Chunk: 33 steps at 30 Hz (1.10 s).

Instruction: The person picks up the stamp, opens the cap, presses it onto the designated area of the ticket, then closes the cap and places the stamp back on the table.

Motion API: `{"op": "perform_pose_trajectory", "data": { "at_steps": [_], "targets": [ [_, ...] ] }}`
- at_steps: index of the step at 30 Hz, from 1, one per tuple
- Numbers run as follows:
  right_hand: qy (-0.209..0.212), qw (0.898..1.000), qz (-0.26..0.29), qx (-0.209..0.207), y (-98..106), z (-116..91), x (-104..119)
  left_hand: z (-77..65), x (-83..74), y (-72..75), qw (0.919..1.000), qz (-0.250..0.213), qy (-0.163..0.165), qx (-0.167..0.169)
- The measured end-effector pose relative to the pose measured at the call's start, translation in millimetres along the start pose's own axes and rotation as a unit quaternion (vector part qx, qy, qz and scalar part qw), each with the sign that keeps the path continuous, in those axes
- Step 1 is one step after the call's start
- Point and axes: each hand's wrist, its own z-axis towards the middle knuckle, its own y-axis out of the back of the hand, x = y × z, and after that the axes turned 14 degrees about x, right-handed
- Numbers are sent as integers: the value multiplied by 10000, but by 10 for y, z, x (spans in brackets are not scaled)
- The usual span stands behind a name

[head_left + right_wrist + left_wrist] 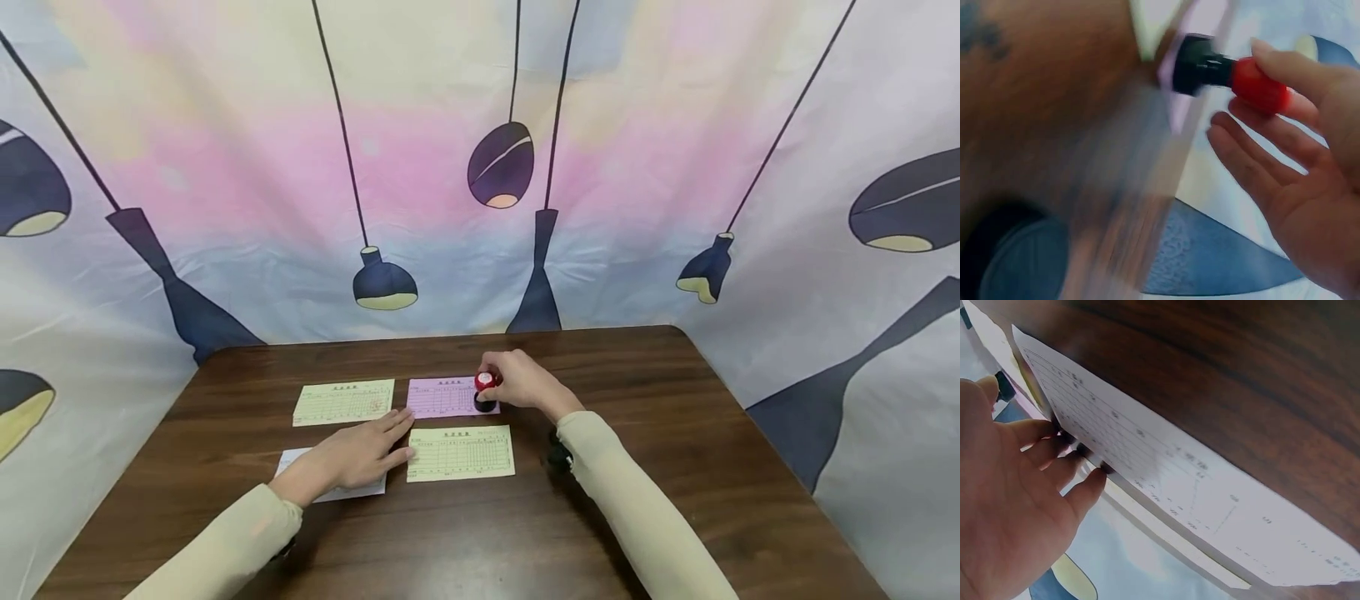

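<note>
My right hand point(531, 384) pinches the red handle of a stamp point(484, 381). The stamp's black base is on the right part of a purple printed slip point(438, 398); in the right wrist view the stamp point(1260, 85) sits between thumb and fingers. My left hand point(358, 454) lies palm down with fingers extended, its fingertips at the purple slip's lower left corner and beside a yellow slip point(461, 454). Beneath that hand a white slip point(351, 493) is partly covered; the left wrist view shows the same printed slip point(1166, 462).
Another yellow slip point(341, 403), with a faint reddish mark, lies at the back left of the brown wooden table point(480, 542). A dark round object point(1022, 259) shows at lower left in the right wrist view. A lamp-patterned curtain point(442, 167) hangs behind the table.
</note>
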Motion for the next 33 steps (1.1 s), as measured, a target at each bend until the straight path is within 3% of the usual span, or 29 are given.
{"op": "perform_pose_trajectory", "data": {
  "at_steps": [6, 18, 27, 33],
  "targets": [
    [-92, 9964, 710, -453, 89, -137, -44, -42, -42, 12, 10000, -19, 24, 68],
    [569, 9864, 1200, -965, 148, -269, 8, -25, -5, 16, 9994, 193, -81, -288],
    [1220, 9721, 1896, -652, 51, -257, 181, -131, 41, -16, 9969, 256, -210, -713],
    [1413, 9622, 2313, -260, -48, -193, 373, -379, 86, -62, 9963, 45, -45, -862]
  ]
}}
